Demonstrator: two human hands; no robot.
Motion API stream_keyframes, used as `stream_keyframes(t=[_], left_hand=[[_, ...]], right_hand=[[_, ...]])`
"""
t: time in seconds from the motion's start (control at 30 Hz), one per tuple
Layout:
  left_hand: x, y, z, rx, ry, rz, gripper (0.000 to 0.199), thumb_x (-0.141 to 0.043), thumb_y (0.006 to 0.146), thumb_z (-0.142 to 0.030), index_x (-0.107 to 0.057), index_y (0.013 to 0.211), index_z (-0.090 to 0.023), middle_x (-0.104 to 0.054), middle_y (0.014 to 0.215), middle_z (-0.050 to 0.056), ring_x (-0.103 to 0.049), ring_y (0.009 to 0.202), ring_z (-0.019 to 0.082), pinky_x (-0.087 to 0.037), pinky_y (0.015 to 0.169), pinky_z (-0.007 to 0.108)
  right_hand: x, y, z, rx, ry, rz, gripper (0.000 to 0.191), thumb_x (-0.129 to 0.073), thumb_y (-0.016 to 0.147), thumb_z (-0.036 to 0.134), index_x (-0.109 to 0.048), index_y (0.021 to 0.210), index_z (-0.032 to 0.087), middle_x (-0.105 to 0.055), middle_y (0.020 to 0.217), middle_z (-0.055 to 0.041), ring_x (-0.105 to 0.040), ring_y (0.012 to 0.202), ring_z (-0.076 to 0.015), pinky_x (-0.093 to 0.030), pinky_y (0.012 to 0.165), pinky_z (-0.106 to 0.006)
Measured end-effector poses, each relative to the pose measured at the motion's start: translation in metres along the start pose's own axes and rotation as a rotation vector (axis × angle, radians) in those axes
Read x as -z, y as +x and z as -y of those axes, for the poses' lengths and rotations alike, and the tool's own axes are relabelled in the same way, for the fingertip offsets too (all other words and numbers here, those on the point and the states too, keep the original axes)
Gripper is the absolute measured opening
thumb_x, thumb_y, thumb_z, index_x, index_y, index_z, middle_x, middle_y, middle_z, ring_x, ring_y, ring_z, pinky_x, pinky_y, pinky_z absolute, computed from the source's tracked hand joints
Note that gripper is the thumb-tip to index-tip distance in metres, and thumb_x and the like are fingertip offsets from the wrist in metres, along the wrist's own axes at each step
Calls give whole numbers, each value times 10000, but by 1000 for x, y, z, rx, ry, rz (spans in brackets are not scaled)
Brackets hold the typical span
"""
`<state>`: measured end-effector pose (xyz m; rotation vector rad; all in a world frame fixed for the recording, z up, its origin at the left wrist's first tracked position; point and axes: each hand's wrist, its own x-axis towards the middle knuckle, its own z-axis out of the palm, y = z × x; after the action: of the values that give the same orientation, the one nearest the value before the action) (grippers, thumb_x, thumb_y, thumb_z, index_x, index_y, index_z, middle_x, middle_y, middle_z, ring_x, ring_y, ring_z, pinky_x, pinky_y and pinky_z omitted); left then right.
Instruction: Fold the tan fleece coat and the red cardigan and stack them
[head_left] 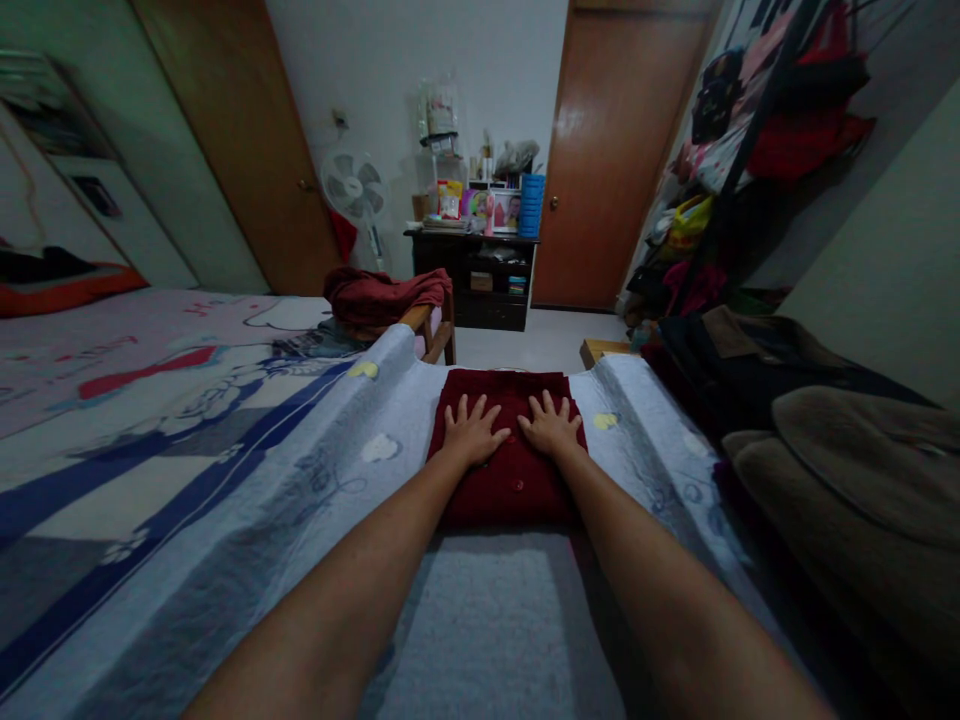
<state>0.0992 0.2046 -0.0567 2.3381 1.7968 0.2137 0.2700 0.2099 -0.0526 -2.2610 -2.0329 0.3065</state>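
Observation:
A dark red garment with buttons (502,500), folded into a rough rectangle, lies in front of me on a pale blue-grey patterned cloth (480,620). My left hand (474,432) rests flat on its upper left part, fingers spread. On the upper right part lies my right hand (551,425), palm down with the fingers apart. Both hands press on top of the garment and grasp nothing. Buttons show on the red fabric between and below the hands. What kind of garment it is, I cannot tell for sure.
Left is a bed with a patterned sheet (165,400), with a crumpled reddish cloth (386,300) at its far end. Dark folded clothes (795,350) and a brown fuzzy item (862,470) are piled at the right. Beyond stand a fan (354,185) and a dark cabinet (472,310).

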Motion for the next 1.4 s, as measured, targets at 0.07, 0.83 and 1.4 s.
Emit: stream_keyframes(t=[0.07, 0.83, 1.4], left_hand=[[11, -8, -2, 21, -21, 44, 574, -316, 927, -551, -404, 1426, -280, -251, 1570, 69, -141, 1443, 345, -114, 1103, 633], [-14, -92, -22, -36, 3, -110, 566, -323, 930, -572, -408, 1427, -314, -335, 1537, 20, -188, 1423, 368, -149, 1126, 583], [19, -76, 43, 496, -855, -48, 560, -704, 712, -238, -434, 1201, -200, -628, 1204, 123, -626, 1063, 235, -495, 886, 321]], right_hand=[[11, -3, 1, 6, 7, 75, 645, -395, 900, 573, -306, 1474, 294, -125, 1598, -65, -66, 1431, -410, -119, 1065, -667], [-22, -91, -10, 179, -14, -227, 508, -315, 974, 435, -474, 1386, 182, -387, 1502, -91, -270, 1404, -258, -184, 1125, -438], [13, -51, -72, -242, 556, -12, 384, -636, 784, 383, -656, 1020, 80, -710, 942, -153, -668, 865, -254, -462, 662, -278]])
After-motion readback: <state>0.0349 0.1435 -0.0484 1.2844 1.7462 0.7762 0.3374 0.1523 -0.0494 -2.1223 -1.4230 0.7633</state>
